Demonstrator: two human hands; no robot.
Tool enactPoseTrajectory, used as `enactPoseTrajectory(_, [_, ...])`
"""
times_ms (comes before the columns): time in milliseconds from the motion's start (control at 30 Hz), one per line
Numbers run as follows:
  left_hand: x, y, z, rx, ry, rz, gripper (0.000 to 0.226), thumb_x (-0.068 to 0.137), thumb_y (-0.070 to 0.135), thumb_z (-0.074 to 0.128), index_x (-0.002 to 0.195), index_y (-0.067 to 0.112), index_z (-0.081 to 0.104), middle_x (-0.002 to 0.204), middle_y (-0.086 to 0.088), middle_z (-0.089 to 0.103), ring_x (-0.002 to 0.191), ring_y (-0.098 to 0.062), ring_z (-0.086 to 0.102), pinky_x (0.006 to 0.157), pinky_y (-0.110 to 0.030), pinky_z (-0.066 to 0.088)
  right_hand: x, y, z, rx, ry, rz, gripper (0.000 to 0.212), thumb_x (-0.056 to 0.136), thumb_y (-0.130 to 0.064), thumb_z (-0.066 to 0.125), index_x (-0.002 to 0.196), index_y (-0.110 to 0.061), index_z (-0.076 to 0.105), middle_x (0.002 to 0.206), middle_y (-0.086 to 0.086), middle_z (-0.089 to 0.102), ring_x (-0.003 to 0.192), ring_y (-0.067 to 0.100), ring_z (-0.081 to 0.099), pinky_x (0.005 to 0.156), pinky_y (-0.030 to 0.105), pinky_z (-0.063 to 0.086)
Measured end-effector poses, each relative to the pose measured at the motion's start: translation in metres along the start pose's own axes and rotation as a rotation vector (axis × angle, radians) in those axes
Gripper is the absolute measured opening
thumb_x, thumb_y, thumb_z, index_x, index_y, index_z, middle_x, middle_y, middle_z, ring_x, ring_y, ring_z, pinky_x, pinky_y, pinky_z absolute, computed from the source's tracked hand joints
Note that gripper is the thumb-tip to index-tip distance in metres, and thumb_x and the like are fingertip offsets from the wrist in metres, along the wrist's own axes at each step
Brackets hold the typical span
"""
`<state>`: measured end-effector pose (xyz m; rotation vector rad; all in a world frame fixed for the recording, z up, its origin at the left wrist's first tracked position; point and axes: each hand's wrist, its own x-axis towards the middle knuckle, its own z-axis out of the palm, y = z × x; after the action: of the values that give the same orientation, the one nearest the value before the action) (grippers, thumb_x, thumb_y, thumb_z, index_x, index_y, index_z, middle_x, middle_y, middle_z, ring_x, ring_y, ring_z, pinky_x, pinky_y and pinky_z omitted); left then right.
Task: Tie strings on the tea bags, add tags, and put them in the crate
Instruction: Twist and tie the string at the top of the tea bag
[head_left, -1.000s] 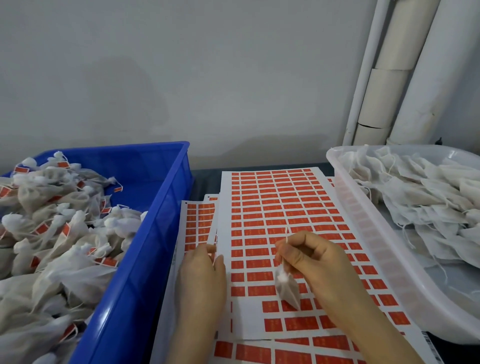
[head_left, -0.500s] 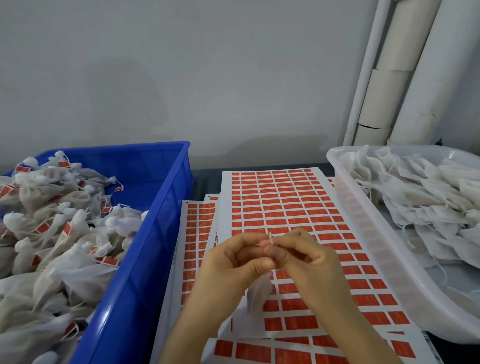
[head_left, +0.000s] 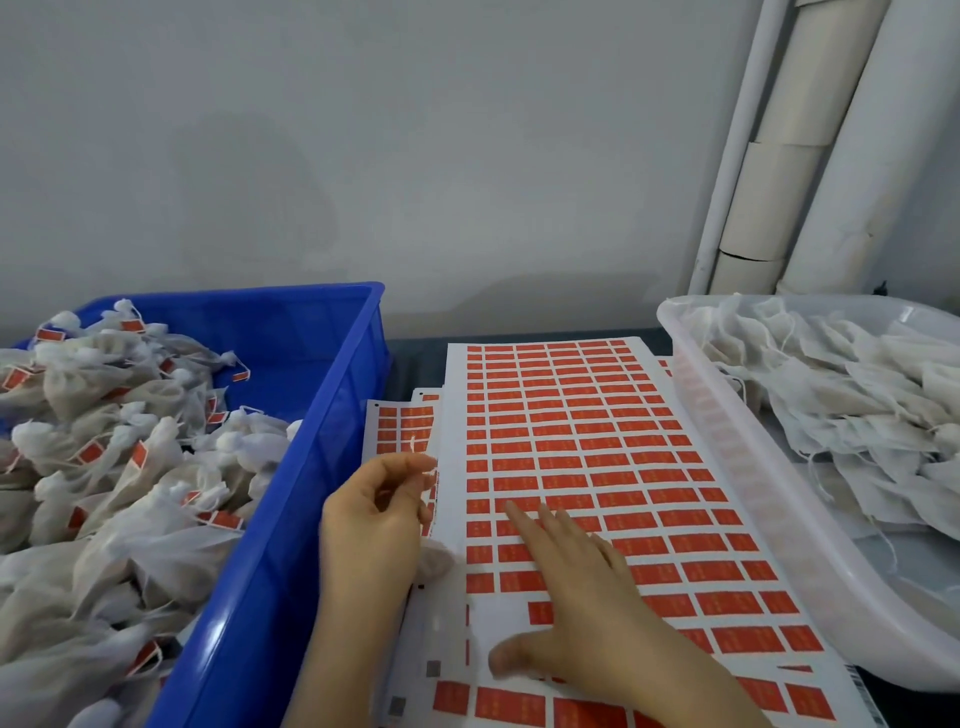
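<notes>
- White mesh tea bag hangs under the left hand, right next to the blue crate wall, over the left edge of the sticker sheets. The palm hides most of it.
- Its string end pokes up past the fingertips with the bag body below, so the long axis runs roughly up-down in the view.
- Left hand is curled, pinching the string.
- Right hand is spread flat and holds nothing, index tip on an orange tag on the top sheet.
- Half a sec ago both hands pinched the string together mid-sheet. Now the right has let go and the left has shifted left with the bag.
</notes>
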<state>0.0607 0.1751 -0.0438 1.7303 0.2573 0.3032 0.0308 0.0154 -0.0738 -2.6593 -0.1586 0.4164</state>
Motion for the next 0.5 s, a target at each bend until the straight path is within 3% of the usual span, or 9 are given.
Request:
enactPoseTrajectory(167, [0.0021,-0.0042,0.0005,0.131,-0.192,-0.124,0.024,0.091,0.01,0.057,0.079,0.027,0.068,0.081,0.006,0.068,0.064,-0.014,0.062,0.05,-0.013,0.049,-0.0003,-0.0017,-0.0017,0.016,0.057,0.002,0.112,0.065,-0.062,0.07,0.134,-0.055,-0.017,0.155,-0.016,-0.007,0.144,0.015,-0.006,0.113,0.048,-0.004])
enactPoseTrajectory(300, [0.0026,-0.0022,-0.0013,0.112,-0.259,-0.221,0.028,0.093,0.007,0.054,0.075,0.019,0.072,0.078,-0.001,0.069,0.059,-0.015,0.059,0.052,-0.02,0.052,0.0001,-0.002,-0.0002,0.023,0.112,0.01,0.112,0.064,-0.059,0.073,0.133,-0.056,-0.015,0.155,-0.018,0.003,0.144,0.014,0.005,0.114,0.047,0.001])
enactPoseTrajectory(433, [0.0011,-0.0013,-0.0023,0.198,-0.113,-0.152,0.027,0.092,0.014,0.056,0.069,0.021,0.069,0.079,0.009,0.066,0.064,-0.012,0.063,0.046,-0.017,0.046,0.0011,-0.0003,-0.0016,0.046,0.145,0.035,0.112,0.063,-0.058,0.074,0.131,-0.057,-0.015,0.154,-0.019,0.008,0.143,0.014,0.011,0.114,0.048,0.004])
enactPoseTrajectory(500, [-0.0001,0.0012,-0.0045,0.238,-0.01,-0.09,0.027,0.091,0.014,0.056,0.067,0.022,0.066,0.075,0.015,0.063,0.049,-0.007,0.062,0.035,-0.009,0.039,0.0009,0.0002,-0.0037,0.07,0.152,0.042,0.111,0.063,-0.057,0.074,0.132,-0.057,-0.014,0.154,-0.019,0.008,0.142,0.014,0.012,0.114,0.048,0.004])
